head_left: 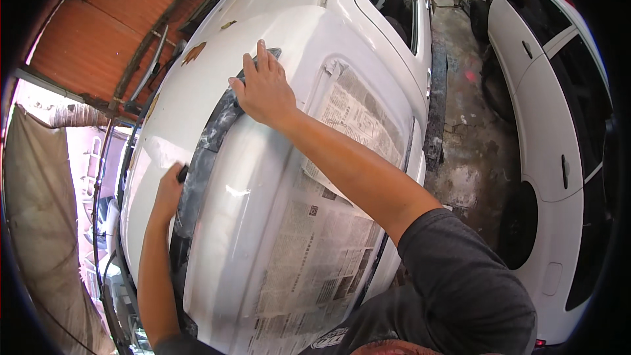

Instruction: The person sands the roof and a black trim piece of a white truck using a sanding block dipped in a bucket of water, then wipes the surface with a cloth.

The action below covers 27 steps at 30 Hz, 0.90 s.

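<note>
A white vehicle body (164,144) lies below me, with a curved, dark, dust-smeared strip (213,131) across it. Near the strip's upper end, my right hand (263,89) rests with fingers apart, partly over it. Lower on the left, my left hand (171,184) has fingers curled on a small black piece (183,172) at the strip's edge; whether that piece is separate is unclear. Newspaper masking (309,256) covers the window panels to the right of the strip. Brown patches (194,52) mark the white surface beyond my hands.
Another white car (545,177) with dark windows stands at the right, across a stained concrete aisle (460,158). At the left are orange corrugated sheets (98,20), a hanging tan tarp (39,210) and metal bars. The white cab with a side window (388,6) extends ahead.
</note>
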### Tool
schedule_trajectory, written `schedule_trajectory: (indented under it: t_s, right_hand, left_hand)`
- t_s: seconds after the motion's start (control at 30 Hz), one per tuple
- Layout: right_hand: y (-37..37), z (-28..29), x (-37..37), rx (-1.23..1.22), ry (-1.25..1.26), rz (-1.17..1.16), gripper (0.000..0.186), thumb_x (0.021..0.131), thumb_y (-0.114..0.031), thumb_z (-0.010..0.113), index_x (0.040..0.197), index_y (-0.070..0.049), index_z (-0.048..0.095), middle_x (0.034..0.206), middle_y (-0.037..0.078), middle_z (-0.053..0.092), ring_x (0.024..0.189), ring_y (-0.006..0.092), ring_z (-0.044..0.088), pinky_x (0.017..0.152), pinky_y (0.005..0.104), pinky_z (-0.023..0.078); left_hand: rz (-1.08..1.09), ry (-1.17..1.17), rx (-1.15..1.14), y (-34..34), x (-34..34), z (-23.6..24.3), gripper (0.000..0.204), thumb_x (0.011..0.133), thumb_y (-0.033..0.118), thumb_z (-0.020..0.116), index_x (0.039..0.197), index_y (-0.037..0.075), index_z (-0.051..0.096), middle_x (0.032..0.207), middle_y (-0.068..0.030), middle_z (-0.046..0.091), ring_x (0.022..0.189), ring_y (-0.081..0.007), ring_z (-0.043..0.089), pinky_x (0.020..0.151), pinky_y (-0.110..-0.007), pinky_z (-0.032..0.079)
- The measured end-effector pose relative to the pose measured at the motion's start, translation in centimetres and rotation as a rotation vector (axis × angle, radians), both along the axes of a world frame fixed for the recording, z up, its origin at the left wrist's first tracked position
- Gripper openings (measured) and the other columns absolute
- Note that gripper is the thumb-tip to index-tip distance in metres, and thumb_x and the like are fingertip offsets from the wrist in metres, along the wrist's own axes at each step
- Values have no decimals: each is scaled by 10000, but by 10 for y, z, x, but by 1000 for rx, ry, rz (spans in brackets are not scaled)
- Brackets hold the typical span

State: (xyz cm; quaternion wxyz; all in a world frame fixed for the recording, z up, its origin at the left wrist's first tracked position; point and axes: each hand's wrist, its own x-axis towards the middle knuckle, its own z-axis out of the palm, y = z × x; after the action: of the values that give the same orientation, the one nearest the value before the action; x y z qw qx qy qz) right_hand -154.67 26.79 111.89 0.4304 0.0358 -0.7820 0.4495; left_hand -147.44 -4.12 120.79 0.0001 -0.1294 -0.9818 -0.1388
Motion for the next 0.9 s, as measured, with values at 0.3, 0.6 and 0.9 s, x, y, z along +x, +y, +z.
schedule_trajectory:
  t_s: [0.3,0.6,0.9]
  right_hand:
    - [-2,-9,-15,80,39,-43,628,972,-362,566,1398,89,467,1530,381,300,1392,512,356,1151,555,322]
    - [-9,-1,-1,25,35,-36,604,969,-348,579,1370,90,470,1535,380,299,1367,493,382,1135,549,334]
    - [-12,2,3,6,39,27,590,999,-364,542,1405,54,447,1554,370,265,1388,503,363,1156,556,309]
  left_hand:
    - [-184,129,-118,124,-169,-3,266,891,231,641,980,-18,621,965,-253,678,923,-409,657,816,-435,499]
    - [79,-108,-127,-33,14,5,510,944,108,647,1402,-63,501,1367,-240,598,1303,-289,558,1116,-364,403]
    - [-301,226,-169,74,-145,-7,273,932,225,651,1082,8,580,1022,-254,651,991,-423,633,848,-444,488]
